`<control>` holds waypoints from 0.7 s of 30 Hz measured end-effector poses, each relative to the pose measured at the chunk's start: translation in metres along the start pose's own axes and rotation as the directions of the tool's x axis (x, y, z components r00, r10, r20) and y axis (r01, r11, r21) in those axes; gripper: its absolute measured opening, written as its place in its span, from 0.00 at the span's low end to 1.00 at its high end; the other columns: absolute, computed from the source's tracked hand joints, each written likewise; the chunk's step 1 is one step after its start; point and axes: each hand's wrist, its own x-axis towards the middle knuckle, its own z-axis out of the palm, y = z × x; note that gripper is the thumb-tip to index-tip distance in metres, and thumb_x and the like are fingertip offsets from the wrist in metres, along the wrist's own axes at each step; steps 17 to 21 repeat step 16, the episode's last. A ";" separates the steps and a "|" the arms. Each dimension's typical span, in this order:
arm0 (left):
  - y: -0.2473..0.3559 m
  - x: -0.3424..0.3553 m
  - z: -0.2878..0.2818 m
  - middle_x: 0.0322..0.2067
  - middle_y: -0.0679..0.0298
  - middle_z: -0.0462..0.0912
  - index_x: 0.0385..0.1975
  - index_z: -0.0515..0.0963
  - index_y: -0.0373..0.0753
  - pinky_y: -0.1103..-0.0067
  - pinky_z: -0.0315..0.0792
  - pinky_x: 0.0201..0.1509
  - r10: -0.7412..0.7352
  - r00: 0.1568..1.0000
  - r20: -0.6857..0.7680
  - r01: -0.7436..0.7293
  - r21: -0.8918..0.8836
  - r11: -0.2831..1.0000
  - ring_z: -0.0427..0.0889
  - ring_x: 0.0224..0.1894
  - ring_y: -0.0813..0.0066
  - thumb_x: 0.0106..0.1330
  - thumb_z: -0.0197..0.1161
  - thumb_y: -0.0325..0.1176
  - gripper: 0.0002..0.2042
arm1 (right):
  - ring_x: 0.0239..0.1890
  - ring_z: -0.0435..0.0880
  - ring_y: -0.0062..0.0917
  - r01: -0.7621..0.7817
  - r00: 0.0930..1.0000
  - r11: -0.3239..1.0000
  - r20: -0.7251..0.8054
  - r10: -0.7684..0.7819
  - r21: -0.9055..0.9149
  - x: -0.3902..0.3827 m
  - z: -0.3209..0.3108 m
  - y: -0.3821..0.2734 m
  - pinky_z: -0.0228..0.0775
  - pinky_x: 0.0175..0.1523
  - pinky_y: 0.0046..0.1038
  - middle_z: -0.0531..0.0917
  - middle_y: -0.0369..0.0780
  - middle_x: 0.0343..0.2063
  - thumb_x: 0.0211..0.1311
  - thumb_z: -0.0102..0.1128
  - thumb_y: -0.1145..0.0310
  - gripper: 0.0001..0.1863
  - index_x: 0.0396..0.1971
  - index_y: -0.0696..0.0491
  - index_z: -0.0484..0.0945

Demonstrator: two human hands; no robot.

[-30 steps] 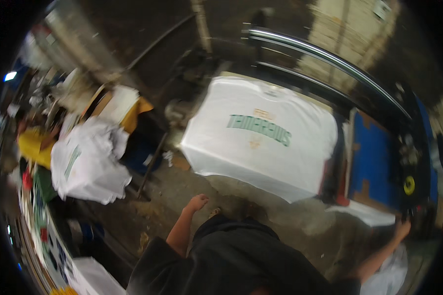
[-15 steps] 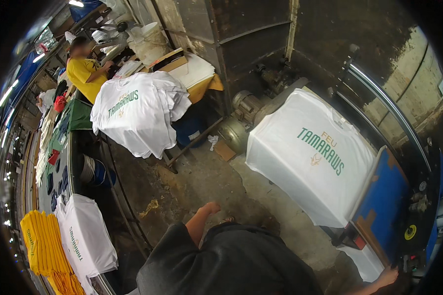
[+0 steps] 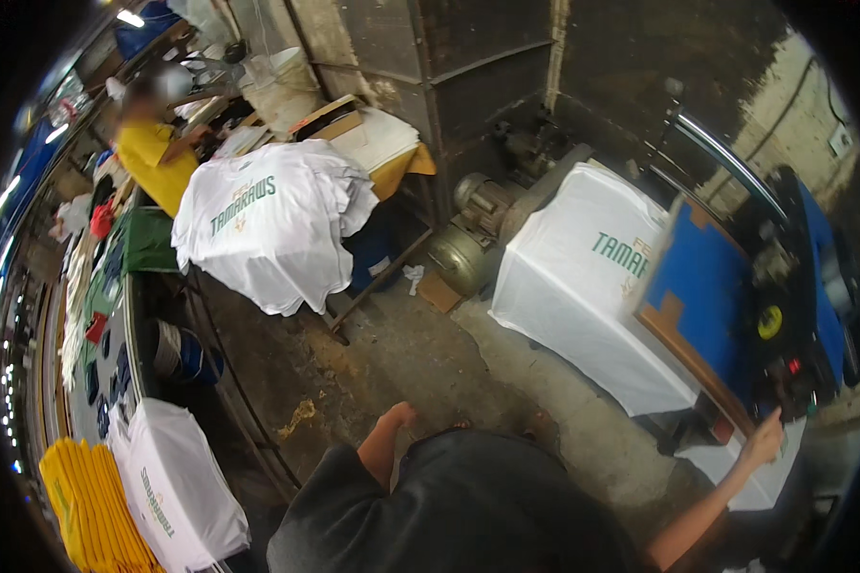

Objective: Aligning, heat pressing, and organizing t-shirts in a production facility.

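My right hand (image 3: 763, 439) is at the lower end of a heat press (image 3: 798, 315). Its fingers close on the near edge of the machine; the exact part gripped is hard to make out. The press's blue board (image 3: 702, 286) with a brown border stands over a white T-shirt (image 3: 583, 286) and hides part of its green and orange print. That shirt is spread over the press bed, with its sides hanging down. Below the board another white printed cloth (image 3: 736, 473) shows. My left hand (image 3: 398, 416) hangs in front of my body, fingers curled, with nothing visible in it.
A pile of white printed T-shirts (image 3: 277, 229) lies on a stand at the left. More white shirts (image 3: 177, 482) and folded yellow shirts (image 3: 96, 501) are at the lower left. A person in yellow (image 3: 153, 148) stands farther back. A motor and tank (image 3: 459, 263) sit beside the press.
The heat press's blue board and black head have moved left over the white T-shirt, covering part of its print. My right hand has moved up with them. My left hand stays low.
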 end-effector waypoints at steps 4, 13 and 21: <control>-0.024 -0.007 0.000 0.35 0.59 0.80 0.43 0.77 0.37 0.74 0.73 0.35 0.032 0.999 0.038 -0.035 0.057 0.998 0.79 0.33 0.69 0.56 0.51 0.35 0.16 | 0.24 0.72 0.43 0.265 0.948 0.958 -0.155 -0.279 -0.104 0.000 0.021 -0.040 0.59 0.28 0.41 0.76 0.47 0.19 0.64 0.40 0.67 0.17 0.23 0.60 0.75; -0.022 -0.027 -0.029 0.40 0.60 0.79 0.40 0.77 0.37 0.74 0.74 0.37 0.085 0.996 -0.031 -0.086 -0.041 0.995 0.80 0.36 0.71 0.55 0.52 0.37 0.16 | 0.19 0.71 0.34 0.445 0.835 0.894 -0.337 -0.436 -0.054 0.000 0.021 -0.175 0.59 0.24 0.31 0.72 0.40 0.16 0.55 0.46 0.73 0.11 0.14 0.53 0.69; -0.038 -0.061 -0.040 0.40 0.58 0.79 0.40 0.78 0.37 0.75 0.74 0.40 0.026 0.994 -0.105 -0.051 -0.243 0.969 0.79 0.38 0.72 0.53 0.56 0.39 0.17 | 0.19 0.71 0.33 0.521 0.779 0.853 -0.394 -0.487 -0.024 0.005 0.031 -0.234 0.60 0.24 0.30 0.72 0.39 0.15 0.55 0.47 0.74 0.11 0.13 0.53 0.69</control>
